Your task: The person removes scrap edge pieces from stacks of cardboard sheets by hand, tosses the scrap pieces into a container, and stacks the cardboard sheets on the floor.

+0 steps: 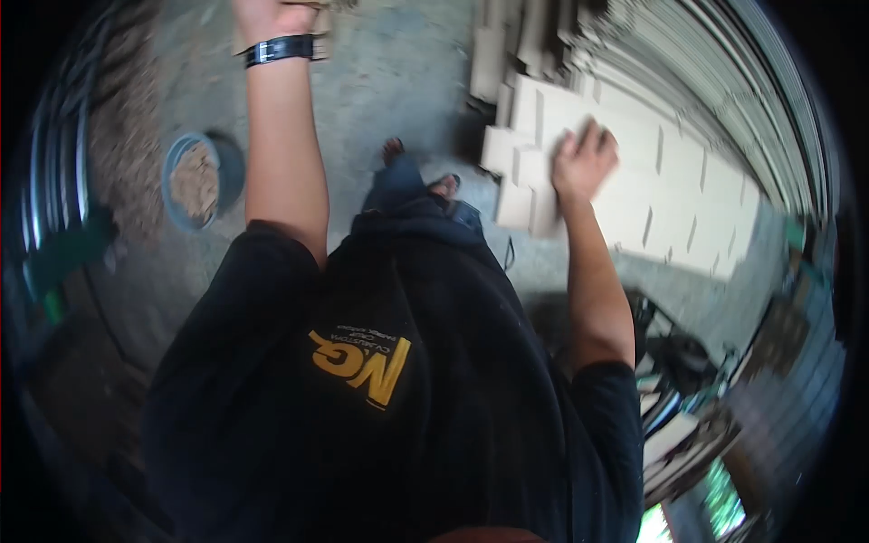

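My left hand [261, 16] is at the top edge, mostly cut off, with a dark band [279, 49] on the wrist. Tan, cardboard-like material [321, 34] shows beside and behind that wrist; whether the hand holds it is not visible. On the right, my right hand [585, 165] is over a long row of pale, flat, overlapping pieces [692, 195], somewhat blurred. Its fingers are spread, with nothing seen between them. I cannot tell whether it touches the pieces' top surface. The row's near end [525, 190] is stepped and uneven.
A blue bucket [169, 185] with brown scraps inside stands on the grey concrete floor [362, 86] at left. Long stacked strips [769, 100] line the right side. My feet [444, 185] are below me. A dark, cluttered object [679, 357] lies at lower right.
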A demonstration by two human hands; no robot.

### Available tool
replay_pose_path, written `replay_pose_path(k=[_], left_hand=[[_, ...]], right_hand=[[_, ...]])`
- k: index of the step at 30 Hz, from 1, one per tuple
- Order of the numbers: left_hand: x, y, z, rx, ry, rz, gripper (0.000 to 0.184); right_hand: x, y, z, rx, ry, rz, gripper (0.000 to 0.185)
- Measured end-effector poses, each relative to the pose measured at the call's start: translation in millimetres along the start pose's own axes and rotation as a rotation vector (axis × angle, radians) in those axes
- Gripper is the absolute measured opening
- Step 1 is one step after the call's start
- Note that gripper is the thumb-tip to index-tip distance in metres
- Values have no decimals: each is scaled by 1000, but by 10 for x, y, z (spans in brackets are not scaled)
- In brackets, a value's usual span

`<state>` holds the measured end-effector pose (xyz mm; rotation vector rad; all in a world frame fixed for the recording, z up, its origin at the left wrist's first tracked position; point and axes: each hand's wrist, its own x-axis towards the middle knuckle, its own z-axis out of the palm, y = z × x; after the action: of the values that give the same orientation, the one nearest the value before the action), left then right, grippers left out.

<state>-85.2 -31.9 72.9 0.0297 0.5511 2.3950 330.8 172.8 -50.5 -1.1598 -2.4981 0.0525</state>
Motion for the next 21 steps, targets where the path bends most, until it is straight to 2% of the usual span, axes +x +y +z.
replay_pose_path(k=[1, 2, 3, 4, 6, 7, 8, 9, 10, 12, 13, 15, 17, 18, 19, 20, 21], left_hand=[[-420, -67, 415, 116, 72, 14, 40], [-327, 80, -34, -370, -137, -338, 38], [-314, 5, -571, -77, -311, -168, 33], [-601, 44, -566, 38, 20, -133, 24], [-1038, -76, -955, 169, 217, -185, 23], [-1155, -170, -1429, -34, 366, -270, 25], [-1366, -220, -1711, -77, 443, -254, 27], [-1563, -228, -2092, -104, 428, -250, 27], [-1731, -207, -2336, -164, 674, -233, 29], [-2009, 33, -2815, -427, 879, -200, 30], [-2163, 206, -3020, -527, 832, -179, 26], [-2347, 731, -3225, -478, 832, -16, 20], [-2454, 1323, -3416, -397, 873, 139, 14], [-2521, 1671, -3501, -265, 929, 176, 13], [-2711, 2030, -4216, -240, 744, 269, 14], [-2861, 2509, -4580, -262, 704, 179, 14], [-2948, 2993, -4860, 133, 842, 389, 41]], right_hand=[[-36, 77, 58, -1, -24, -8, 53], [-39, 51, 15, 23, -64, -9, 54], [-72, 50, 41, 11, -36, -25, 54], [-77, -8, 1, 52, -43, -15, 54], [-43, -135, -62, 22, -26, -28, 51], [-39, -193, -116, 43, -24, -55, 49], [-24, -191, -112, 39, -30, -80, 48], [-23, -216, -123, 27, -32, -89, 49], [-23, -207, -102, 48, -47, -81, 50], [-23, -247, -83, -6, -70, -33, 52], [-19, -214, -62, -11, -93, 7, 53], [-35, -193, 12, -50, -67, 18, 54], [-24, -237, 1, -88, -106, 57, 55], [-24, -223, 85, -39, -111, -8, 56], [-33, 37, 158, -20, -97, -50, 57], [-109, 959, 770, -136, -72, -283, 60], [-185, 929, 678, 18, -92, -243, 61]])
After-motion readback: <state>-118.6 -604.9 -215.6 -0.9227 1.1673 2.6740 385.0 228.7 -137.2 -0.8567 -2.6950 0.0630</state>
